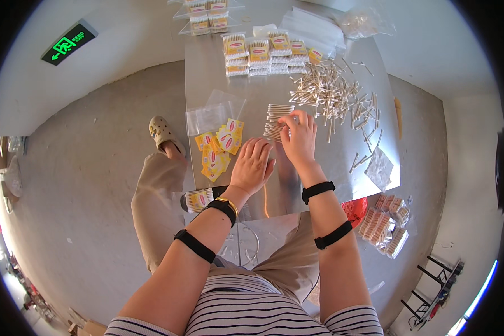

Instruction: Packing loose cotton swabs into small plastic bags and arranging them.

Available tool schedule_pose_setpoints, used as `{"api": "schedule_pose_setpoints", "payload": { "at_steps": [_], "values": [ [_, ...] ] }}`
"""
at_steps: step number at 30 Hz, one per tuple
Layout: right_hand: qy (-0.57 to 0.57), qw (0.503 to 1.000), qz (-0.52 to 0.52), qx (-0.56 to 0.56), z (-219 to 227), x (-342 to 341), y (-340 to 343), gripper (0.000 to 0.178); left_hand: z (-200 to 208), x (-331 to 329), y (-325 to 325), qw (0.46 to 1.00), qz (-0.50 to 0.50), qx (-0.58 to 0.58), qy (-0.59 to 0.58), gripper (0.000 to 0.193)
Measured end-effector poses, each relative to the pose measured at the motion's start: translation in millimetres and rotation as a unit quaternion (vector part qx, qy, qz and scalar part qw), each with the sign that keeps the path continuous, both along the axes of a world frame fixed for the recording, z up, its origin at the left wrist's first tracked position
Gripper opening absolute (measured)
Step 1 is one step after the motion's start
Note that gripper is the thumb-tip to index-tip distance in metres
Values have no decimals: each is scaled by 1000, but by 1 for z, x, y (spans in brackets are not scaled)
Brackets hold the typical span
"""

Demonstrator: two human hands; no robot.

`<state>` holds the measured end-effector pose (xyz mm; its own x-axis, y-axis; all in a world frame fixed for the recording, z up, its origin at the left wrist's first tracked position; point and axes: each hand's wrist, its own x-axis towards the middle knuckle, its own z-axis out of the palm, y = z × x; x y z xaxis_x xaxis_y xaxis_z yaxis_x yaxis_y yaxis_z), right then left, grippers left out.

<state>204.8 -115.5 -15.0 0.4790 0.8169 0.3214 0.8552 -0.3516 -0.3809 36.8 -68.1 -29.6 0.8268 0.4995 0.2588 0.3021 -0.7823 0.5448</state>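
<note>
On the metal table lies a neat row of cotton swabs [275, 115], stacked side by side. My right hand [301, 140] is at the right end of this row, thumb and bent fingers closed around swab ends and partly covering them. Just below the row, my left hand [252, 168] rests palm down, fingers stretched out and holding nothing. Left of it are several yellow-and-white printed cards [214, 159], with clear plastic bags [204, 119] beyond them. A large loose heap of cotton swabs [325, 89] spreads to the right of the row.
Filled swab packs [259, 51] stand stacked at the table's far side, beside clear plastic sheets [313, 29]. One pack [199, 200] is by the near left edge. A crumpled clear wrapper [379, 169] lies at the right edge. More bundled swabs [383, 224] are below, right of the table.
</note>
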Motion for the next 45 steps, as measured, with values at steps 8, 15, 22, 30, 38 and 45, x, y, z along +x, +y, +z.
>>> {"api": "schedule_pose_setpoints", "payload": {
  "at_steps": [8,15,22,30,38,45],
  "values": [
    [3,1000,-5,5,2,3,4,19,-1,0,0,1000,-1,-10,-4,40],
    [12,1000,-5,-22,1,4,3,18,-2,-1,0,999,0,-22,-25,42],
    [30,999,2,-20,2,-5,-8,19,-2,-2,0,999,3,-30,-30,49],
    [55,998,15,7,-2,-12,-18,21,7,10,8,993,-25,75,92,70],
    [150,982,-105,52,5,-14,-74,30,5,7,5,973,-60,118,188,73],
    [201,967,-135,82,9,-47,-109,31,5,-9,-12,973,-57,134,177,76]
  ]
}}
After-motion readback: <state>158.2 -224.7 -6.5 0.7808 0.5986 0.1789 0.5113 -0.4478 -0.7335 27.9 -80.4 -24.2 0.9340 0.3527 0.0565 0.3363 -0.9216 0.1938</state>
